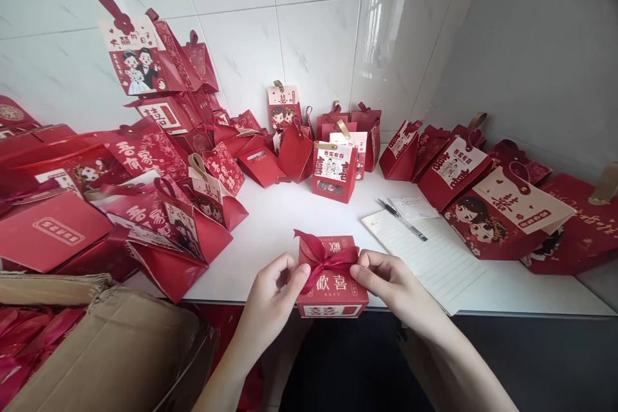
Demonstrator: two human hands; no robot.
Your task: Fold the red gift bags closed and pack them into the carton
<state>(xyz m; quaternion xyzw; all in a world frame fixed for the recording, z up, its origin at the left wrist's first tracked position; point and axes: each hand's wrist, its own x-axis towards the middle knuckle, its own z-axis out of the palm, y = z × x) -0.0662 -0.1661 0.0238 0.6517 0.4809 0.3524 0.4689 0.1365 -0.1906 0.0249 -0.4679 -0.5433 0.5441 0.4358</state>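
A red gift box (332, 293) with pale lettering lies at the table's front edge, slightly over it. Tied across its top is a dark red ribbon (327, 262), knotted in a bow at the middle. The thumb and bent fingers of my left hand (277, 284) pinch the ribbon at the box's left side. On the opposite side, my right hand (386, 278) pinches the ribbon's right part between thumb and forefinger. Both hands rest close against the box's sides. The fingertips partly cover the ribbon.
A notepad (429, 257) with a black pen (402, 219) lies to the right. Red gift boxes (333, 170) line the back, with a larger bag (502, 209) at right. More boxes pile up at left. A cardboard carton (125, 341) of red ribbons stands front left.
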